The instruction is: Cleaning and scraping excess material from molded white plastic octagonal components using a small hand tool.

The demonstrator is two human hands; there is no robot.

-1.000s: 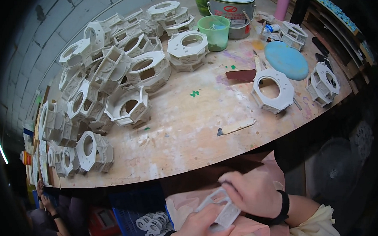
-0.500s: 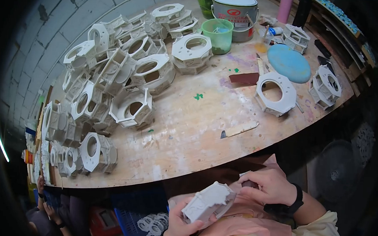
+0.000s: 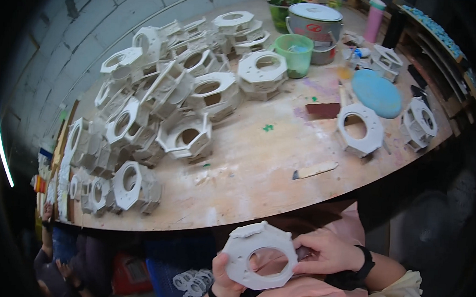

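Above my lap, a white octagonal frame (image 3: 237, 256) with a round opening is tilted with its flat, pierced face toward me. My left hand (image 3: 225, 279) grips its left edge, fingers partly hidden behind it. At the opposite edge, my right hand (image 3: 332, 254) pinches a small dark piece of what looks like folded sandpaper (image 3: 305, 253), mostly covered by the fingers. Similar white frames (image 3: 211, 93) are heaped on the table's left half. Another octagonal frame (image 3: 360, 129) lies at the right, by a dark red sheet (image 3: 322, 110) that resembles sandpaper.
On the wooden table (image 3: 248, 165) are a knife-like tool (image 3: 315, 171), a blue disc (image 3: 376, 93), a green cup (image 3: 293, 55) and a metal paint bucket (image 3: 322, 37). A blue crate (image 3: 161, 284) with small white parts stands below. Another person's hand (image 3: 69, 271) shows at lower left.
My left hand has turned the white frame from its side walls to its flat face with the opening. My right hand has come against its edge. The whole view has shifted slightly.
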